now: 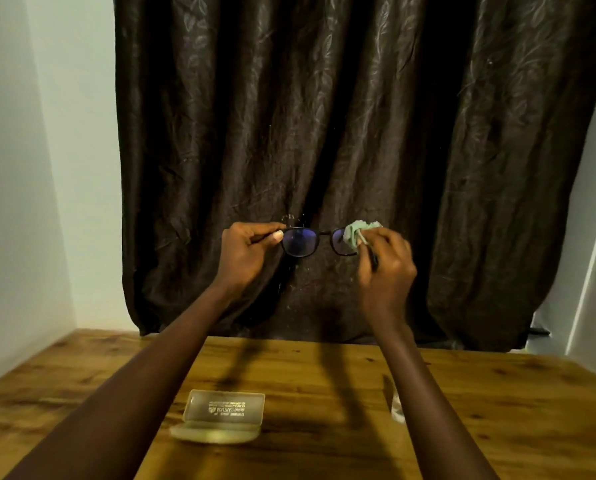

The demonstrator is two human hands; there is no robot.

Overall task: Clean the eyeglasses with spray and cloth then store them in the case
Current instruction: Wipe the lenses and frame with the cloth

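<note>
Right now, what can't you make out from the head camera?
Head view only:
- eyeglasses: one lens covered by the cloth in the right hand; smears untellable.
- case: lid print blurred, unreadable.
- pale object by the right forearm: blurred, partly hidden; maybe the spray.

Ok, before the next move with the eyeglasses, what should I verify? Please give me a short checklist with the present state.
1. Left hand grips the eyeglasses at one end of the frame: ok.
2. Right hand holds the cloth against the other lens: ok.
3. Lenses free of smears: cannot tell.
4. Case lies open on the table, ready to receive them: ok.
5. Blurred clear item by the right forearm, likely the spray bottle, standing safely: cannot tell.
</note>
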